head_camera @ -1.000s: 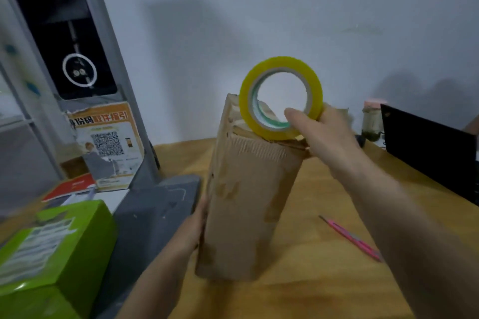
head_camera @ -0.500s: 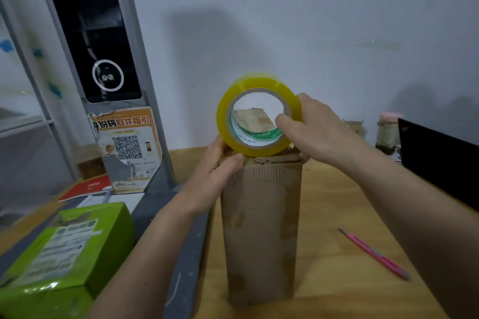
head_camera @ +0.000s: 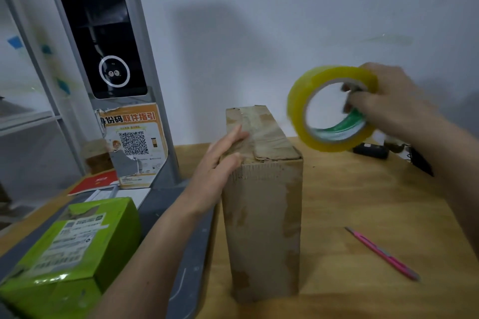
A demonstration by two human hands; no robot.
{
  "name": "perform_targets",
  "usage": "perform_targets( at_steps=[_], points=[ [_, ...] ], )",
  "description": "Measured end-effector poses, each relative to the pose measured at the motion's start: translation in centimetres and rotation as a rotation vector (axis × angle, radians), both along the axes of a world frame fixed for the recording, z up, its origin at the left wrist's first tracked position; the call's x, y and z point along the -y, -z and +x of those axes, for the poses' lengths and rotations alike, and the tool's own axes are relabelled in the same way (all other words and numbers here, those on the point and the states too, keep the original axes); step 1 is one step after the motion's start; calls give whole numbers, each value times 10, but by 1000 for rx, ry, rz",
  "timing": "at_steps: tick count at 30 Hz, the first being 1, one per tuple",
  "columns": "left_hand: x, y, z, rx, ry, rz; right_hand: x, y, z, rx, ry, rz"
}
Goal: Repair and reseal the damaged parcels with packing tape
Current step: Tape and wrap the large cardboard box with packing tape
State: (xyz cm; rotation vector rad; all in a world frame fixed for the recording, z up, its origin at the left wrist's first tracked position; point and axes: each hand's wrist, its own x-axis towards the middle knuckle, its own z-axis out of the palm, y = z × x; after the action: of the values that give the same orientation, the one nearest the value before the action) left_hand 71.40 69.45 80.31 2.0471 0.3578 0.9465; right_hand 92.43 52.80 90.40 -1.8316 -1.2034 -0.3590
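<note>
A tall, worn brown cardboard parcel [head_camera: 264, 217] stands upright on the wooden table [head_camera: 363, 202]. My left hand [head_camera: 220, 160] lies flat against its upper left edge, fingers straight and reaching over the taped top flaps. Up and to the right of the parcel, my right hand [head_camera: 388, 106] grips a yellow roll of packing tape [head_camera: 326, 109] with fingers through its core. The roll hangs in the air, apart from the parcel. Whether a strip runs from roll to parcel I cannot tell.
A pink utility knife [head_camera: 383, 254] lies on the table right of the parcel. A green box [head_camera: 75, 248] sits at the lower left on a grey stand base [head_camera: 191, 261]. A kiosk with a QR poster [head_camera: 134, 142] stands behind. A dark object [head_camera: 370, 150] lies at the back right.
My right hand has carried the tape roll from the parcel's top away to the right. My left hand has moved from beside the roll down onto the parcel's top left edge.
</note>
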Motion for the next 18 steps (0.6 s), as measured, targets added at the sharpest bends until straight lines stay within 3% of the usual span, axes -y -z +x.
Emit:
perform_targets(
  at_steps=[3,18],
  points=[
    [0,0,-1,19,-19,1,5,7,18,6,70,-10],
    [9,2,-5,58,-74,32,-5,122,20,-287,-108,-27]
  ],
)
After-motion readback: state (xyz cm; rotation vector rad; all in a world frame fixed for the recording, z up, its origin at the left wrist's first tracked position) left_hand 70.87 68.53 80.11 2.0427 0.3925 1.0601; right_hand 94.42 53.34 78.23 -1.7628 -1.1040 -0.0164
